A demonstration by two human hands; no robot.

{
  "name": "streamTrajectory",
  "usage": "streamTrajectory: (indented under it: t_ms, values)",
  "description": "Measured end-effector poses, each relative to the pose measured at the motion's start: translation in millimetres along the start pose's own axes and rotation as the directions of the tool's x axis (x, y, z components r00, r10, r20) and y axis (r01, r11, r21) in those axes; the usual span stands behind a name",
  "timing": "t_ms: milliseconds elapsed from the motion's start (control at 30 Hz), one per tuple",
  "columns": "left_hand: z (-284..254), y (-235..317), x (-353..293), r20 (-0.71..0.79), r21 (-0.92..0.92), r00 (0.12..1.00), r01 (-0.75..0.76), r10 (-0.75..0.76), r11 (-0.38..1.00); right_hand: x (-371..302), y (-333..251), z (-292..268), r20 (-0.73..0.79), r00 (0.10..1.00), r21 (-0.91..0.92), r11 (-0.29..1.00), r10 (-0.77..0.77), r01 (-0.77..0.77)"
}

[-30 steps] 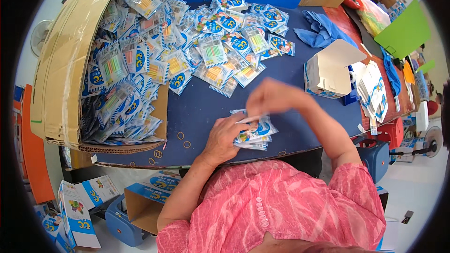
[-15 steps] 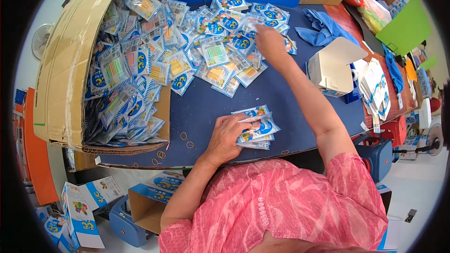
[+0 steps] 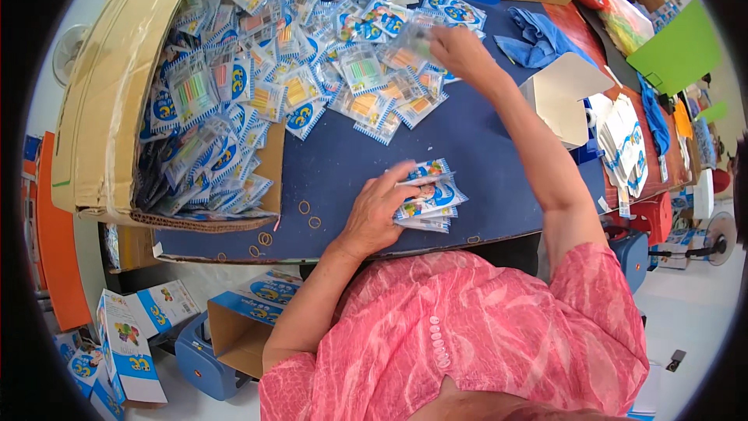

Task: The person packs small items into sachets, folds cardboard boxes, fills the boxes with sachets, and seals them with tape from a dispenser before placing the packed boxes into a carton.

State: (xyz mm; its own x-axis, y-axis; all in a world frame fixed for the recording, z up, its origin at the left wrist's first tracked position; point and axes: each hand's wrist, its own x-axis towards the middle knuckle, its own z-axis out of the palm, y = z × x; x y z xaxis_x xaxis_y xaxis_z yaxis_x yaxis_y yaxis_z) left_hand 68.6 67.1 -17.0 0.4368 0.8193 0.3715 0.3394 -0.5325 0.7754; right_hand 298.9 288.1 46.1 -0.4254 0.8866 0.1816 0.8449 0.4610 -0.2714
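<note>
Right hand (image 3: 466, 54) pinches a blurred packet (image 3: 418, 39) at the pile (image 3: 362, 74)

From here I see the right fingers pressed together on the edge of that packet, a clear, flimsy thing, over the pile's near right side. The left hand (image 3: 380, 212) is by the stack (image 3: 436, 201), thumb laid across the top, the other fingers loosely spread along its left edge and one smeared by motion; whether they grip, I cannot tell.

The stack sits on the dark blue, matt counter (image 3: 499, 171), its slick, flat packets overlapping unevenly, with crimped, striped ends and blue-and-white printing. In the pile, see-through faces show rows of thin orange, green and pink sticks.

A second ago the right hand was over the stack; now it is well away, at the pile. Half a second ago only a whitish scrap showed at its fingers; now more of a packet does.

Further out, thin rubber bands (image 3: 265, 239) lie near the counter's front edge. To the left, a taped, ribbed cardboard carton (image 3: 109, 101) brims with packets; to the right are a crumpled blue cloth (image 3: 538, 43) and an open white box (image 3: 557, 105).
</note>
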Motion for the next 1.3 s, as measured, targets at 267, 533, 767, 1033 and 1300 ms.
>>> streamTrajectory:
  t_ms: [267,533,767,1033,1300]
  values:
    - [-6.1,2.3,-2.2,-0.032,0.026,0.999,0.020,-0.019,0.999,-70.3,-69.2,-6.0,0.348,0.841,0.375,0.884,-0.415,0.281]
    - [-8.2,5.0,1.0,0.033,0.074,0.999,0.024,-0.026,0.997,26.9,-82.8,57.6,-0.110,0.982,-0.178,0.969,0.153,-0.171]
    - [-7.6,2.7,4.7,0.046,0.042,0.999,0.009,-0.011,0.999,47.3,-16.6,64.6,-0.012,0.979,0.703,0.698,0.202,-0.135]
    - [-8.9,-2.5,-0.4,0.021,0.053,1.000,0.010,-0.011,0.999,0.5,-29.8,34.3,0.351,0.920,0.076,0.985,-0.171,0.155]
    - [-7.0,2.2,-0.6,0.018,0.066,1.000,-0.003,0.002,0.998,-13.0,-46.8,29.8,0.327,0.936,-0.160,0.969,-0.130,0.191]
